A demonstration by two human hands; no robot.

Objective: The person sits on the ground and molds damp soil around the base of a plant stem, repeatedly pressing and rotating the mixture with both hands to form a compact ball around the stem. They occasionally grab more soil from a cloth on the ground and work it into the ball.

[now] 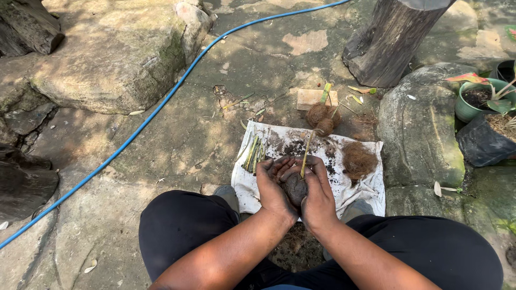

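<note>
Right now both hands, the left hand [273, 188] and right hand [318, 196], close around a dark soil ball [295, 189] with a green cutting [306, 156] standing from it, held over the white cloth [244, 185]. Even pressure from both palms, I judge, keeps the stem upright while firming. Coconut fibre [358, 159] lies nearby.

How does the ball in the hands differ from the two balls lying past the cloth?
The ball in the hands is dark, smooth soil, cupped between left hand and right hand. The two balls on the ground are brown, fibre-wrapped and untouched. All are round, and each has a green stem sticking out.
</note>
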